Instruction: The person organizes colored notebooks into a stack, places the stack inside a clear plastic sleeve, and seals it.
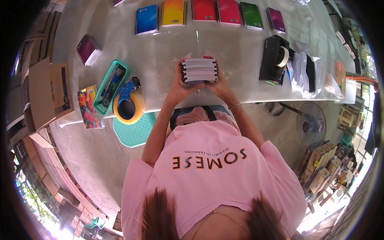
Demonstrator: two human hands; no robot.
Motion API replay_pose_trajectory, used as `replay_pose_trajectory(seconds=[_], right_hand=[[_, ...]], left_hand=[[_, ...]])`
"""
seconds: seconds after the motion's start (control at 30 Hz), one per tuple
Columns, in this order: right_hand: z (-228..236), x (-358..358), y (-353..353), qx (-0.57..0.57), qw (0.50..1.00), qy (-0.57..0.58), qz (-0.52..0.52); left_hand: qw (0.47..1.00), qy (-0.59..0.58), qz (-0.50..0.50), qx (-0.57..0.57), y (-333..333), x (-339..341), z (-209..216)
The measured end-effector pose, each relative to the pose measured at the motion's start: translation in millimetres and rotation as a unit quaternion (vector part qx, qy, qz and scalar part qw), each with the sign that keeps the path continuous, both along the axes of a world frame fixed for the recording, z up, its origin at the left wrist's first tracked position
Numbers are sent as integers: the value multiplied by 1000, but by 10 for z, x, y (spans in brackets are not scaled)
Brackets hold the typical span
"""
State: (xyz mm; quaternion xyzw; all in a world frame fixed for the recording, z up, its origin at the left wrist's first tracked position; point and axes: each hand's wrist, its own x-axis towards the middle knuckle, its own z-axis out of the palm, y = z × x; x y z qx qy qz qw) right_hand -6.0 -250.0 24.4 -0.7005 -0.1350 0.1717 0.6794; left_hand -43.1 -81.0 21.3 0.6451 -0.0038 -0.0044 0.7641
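Left hand [181,86] and right hand [219,85] gripping opposite sides of small notebook stack [199,71], at worktop [232,52] near edge; whether stack touches surface, cannot tell. Beyond: row of six coloured notebooks [206,11]. Leftward: teal basket [104,84], yellow tape roll [140,105]. Rightward: black tape dispenser [270,60].

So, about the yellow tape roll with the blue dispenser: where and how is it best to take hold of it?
Probably grip the yellow tape roll by its outer right rim, coming from the right with the left hand: that rounded side is exposed, while the green basket crowds its left and the blue dispenser covers its far edge.
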Motion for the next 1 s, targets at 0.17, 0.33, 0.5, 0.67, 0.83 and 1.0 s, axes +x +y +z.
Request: replay_pose_trajectory(seconds=[0.17, 0.33, 0.5, 0.67, 0.83, 1.0], right_hand=[[-92, 14, 2, 30, 999, 15, -7], [-50, 37, 24, 33, 999, 6, -13], [73, 65, -80, 11, 1000, 2, 25], [1045, 4, -128, -132, 968, -210, 23], [860, -20, 39, -368, 845, -372, 111], [1055, 6, 112, -381, 832, -390, 101]], left_hand=[[1000, 3, -2, -22, -11, 4, 201], [988, 107, 40, -99, -81, 29, 313], [993, 89, 33, -77, -61, 10, 286], [999, 11, 15, -44, -11, -42, 138], [996, 3, -14, 83, 1, -40, 20], [997, 58, -29, 36, 35, -43, 42]])
